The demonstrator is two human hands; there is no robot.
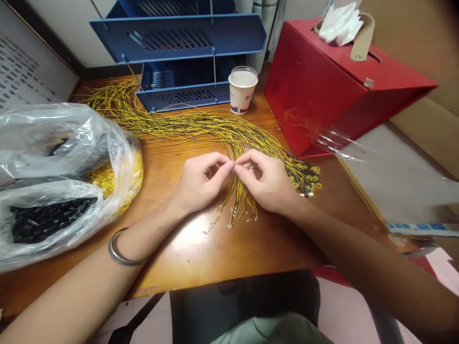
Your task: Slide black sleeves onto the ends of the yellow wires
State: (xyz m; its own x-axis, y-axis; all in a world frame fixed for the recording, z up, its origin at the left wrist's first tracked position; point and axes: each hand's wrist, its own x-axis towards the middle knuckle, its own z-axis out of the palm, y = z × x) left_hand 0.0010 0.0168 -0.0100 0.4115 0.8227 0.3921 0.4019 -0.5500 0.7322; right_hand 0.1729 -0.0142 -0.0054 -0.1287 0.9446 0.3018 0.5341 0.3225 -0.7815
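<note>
My left hand (201, 180) and my right hand (267, 181) meet fingertip to fingertip over the wooden desk (201, 248). Both are pinched on a thin yellow wire (239, 191) from a loose bundle of yellow and black wires (201, 126) that fans across the desk. Several wire ends with small metal terminals (233, 217) lie just below my hands. Right of my right hand, other wire ends carry small yellow rings (308, 177). A metal bangle (120, 251) circles my left wrist.
A clear plastic bag (53, 186) at left holds small black parts and yellow rings. A blue stacked paper tray (182, 52) stands at the back, a paper cup (242, 90) beside it. A red tissue box (330, 91) stands at right.
</note>
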